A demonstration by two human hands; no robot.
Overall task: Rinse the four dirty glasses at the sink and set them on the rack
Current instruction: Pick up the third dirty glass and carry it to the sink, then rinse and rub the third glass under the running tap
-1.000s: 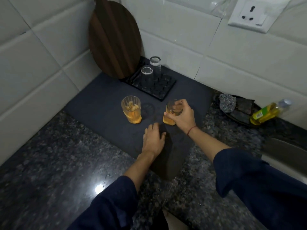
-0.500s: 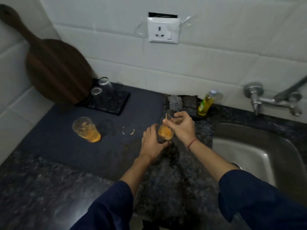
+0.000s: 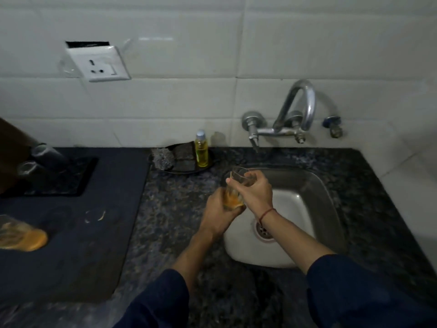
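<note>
Both your hands hold one dirty glass (image 3: 234, 197) over the left rim of the sink (image 3: 307, 209): your left hand (image 3: 218, 211) cups its base and your right hand (image 3: 256, 194) grips its upper part. A second dirty glass (image 3: 19, 235) sits on the mat (image 3: 71, 245), and two blurred glasses (image 3: 45, 151) stand on the rack (image 3: 71, 178).

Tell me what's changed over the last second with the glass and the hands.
The right hand has carried the dirty glass off the dark mat, rightward to the left edge of the sink. The left hand, earlier flat on the mat, now grips the glass's base. Unchanged: the right hand's grip near the rim, the other dirty glass on the mat, two glasses on the rack.
</note>
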